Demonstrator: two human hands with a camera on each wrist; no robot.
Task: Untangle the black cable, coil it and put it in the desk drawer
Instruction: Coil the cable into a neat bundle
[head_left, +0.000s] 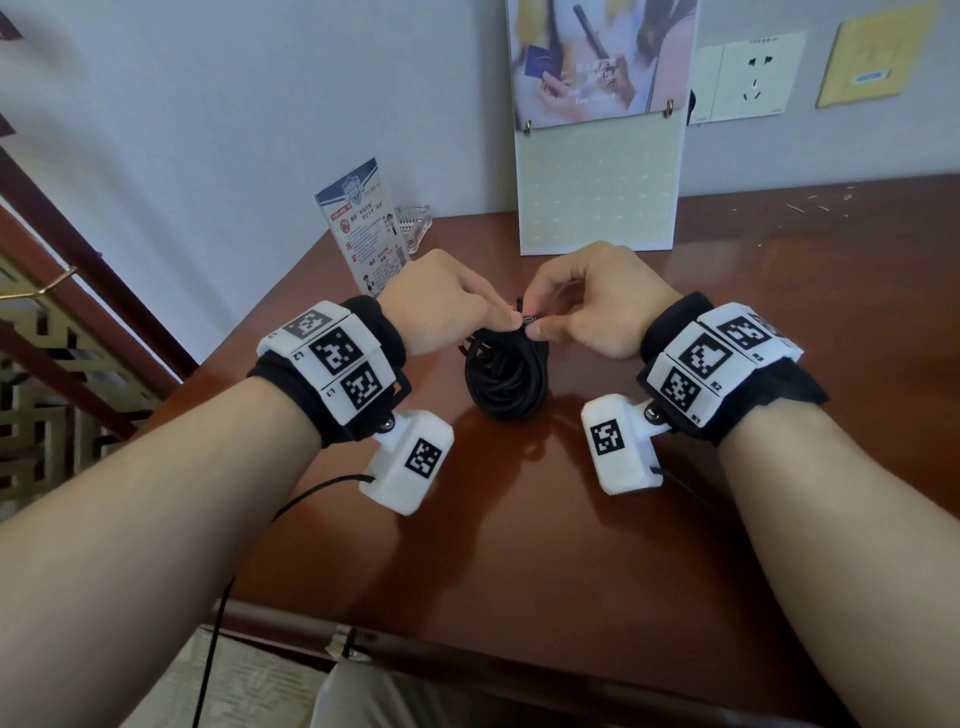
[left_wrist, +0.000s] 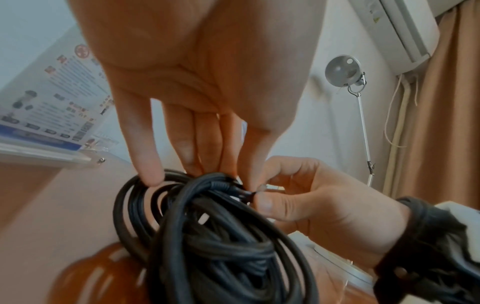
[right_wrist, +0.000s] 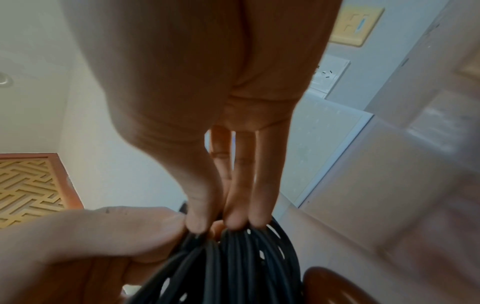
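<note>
A black cable wound into a loose bundle hangs just above the brown desk, between my two hands. My left hand pinches the top of the bundle with curled fingers. My right hand pinches the cable's plug end between thumb and forefinger, right beside the left fingertips. In the left wrist view the cable loops under my left hand, and the right hand grips the plug. In the right wrist view my right hand holds the strands of the cable. No drawer is visible.
A standing calendar leans on the wall at the back of the desk. A leaflet stand and a glass dish stand at the back left. A wall socket is at upper right. The desk's front edge runs below my forearms.
</note>
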